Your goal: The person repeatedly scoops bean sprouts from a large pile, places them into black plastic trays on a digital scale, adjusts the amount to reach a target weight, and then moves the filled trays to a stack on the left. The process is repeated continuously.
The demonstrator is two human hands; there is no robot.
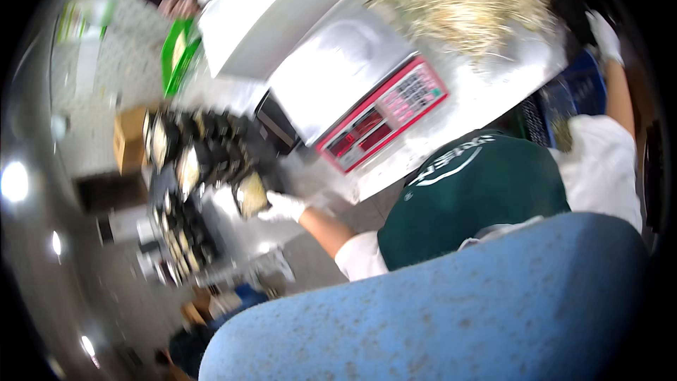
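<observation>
My left hand (283, 208), in a white glove, reaches out to the left and grips the edge of a small black tray (250, 194) filled with pale yellow food. Beside it stand stacked black trays with similar filling (190, 166). My right hand (604, 37), also gloved, is at the far right by a dark object and above a blue basket (584, 82); blur hides whether it holds anything. Between the hands, a red digital scale (383, 114) with a bare steel platform (338, 63) sits on the metal table. A heap of thin pale yellow strands (470, 0) lies behind it.
A large white box (275, 5) stands beyond the scale. Past it, a co-worker's hand (180, 5) is near a green basket (177, 55). A cardboard box (131, 140) is behind the stacked trays. Another person (190, 349) is at the lower left. Blue padding fills the bottom.
</observation>
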